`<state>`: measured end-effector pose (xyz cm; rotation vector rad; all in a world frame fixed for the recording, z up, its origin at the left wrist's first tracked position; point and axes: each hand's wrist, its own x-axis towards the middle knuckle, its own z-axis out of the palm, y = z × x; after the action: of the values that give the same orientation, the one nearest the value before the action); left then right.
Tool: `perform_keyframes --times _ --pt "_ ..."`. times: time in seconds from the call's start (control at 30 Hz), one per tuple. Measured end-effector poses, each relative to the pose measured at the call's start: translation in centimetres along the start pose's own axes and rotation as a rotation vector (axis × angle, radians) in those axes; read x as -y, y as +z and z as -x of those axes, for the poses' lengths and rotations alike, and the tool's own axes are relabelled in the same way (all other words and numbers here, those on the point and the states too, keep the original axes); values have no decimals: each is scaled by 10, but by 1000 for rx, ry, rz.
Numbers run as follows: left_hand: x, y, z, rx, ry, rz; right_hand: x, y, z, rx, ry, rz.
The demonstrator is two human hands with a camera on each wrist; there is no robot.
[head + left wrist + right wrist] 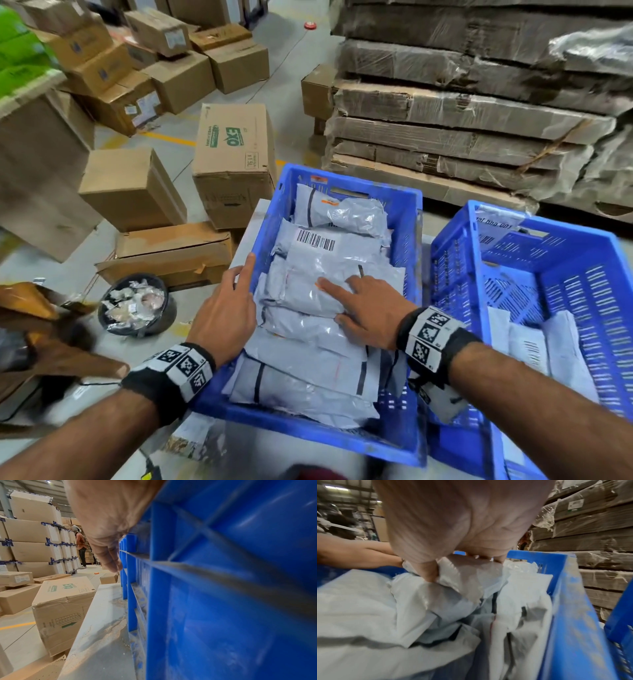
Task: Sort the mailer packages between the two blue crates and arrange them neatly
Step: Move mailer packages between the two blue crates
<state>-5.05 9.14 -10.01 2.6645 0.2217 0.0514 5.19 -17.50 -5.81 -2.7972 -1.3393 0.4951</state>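
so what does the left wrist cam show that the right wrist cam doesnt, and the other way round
Only the left wrist view shows the outer ribbed wall of the left crate, the grey ledge it stands on, the EXO carton beside that, and a distant person by stacked boxes. Only the right wrist view shows inside that crate: the piled grey mailers, the right hand with its thumb on a top mailer, and wrapped flat cardboard behind. Both show the same blue crate, and the left hand or its forearm at the crate's left rim.
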Motion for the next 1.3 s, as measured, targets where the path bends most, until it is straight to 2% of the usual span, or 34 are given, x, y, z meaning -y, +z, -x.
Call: perform_keyframes --times 0.1,0.2,0.3,0.43,0.5,0.67,0.8,1.0,1.2,1.3 --pt "1 0 0 -10 13 7 7 -14 2 18 -51 5" --pt "2 1 0 -20 15 21 4 -34 -7 20 35 -104" --pt "1 1 0 -31 9 13 -8 -41 -28 -62 127 -231" --pt "0 1 0 -23 -21 -3 -28 -34 -67 -41 342 -140" --pt "-1 0 0 -22 -33 -3 -34 -31 -84 7 377 -50" --pt "-1 -1 1 3 -74 19 -47 -27 -107 41 278 5" --pt "-1 1 -1 6 -89 44 -54 -22 -109 123 179 102" --pt "1 3 -2 9 -82 52 -55 -9 -117 122 105 225" --pt "0 2 -3 8 -73 84 -65 -19 -112 16 88 -36" --pt "1 1 -3 20 -69 63 -64 -24 -106 46 99 -79"
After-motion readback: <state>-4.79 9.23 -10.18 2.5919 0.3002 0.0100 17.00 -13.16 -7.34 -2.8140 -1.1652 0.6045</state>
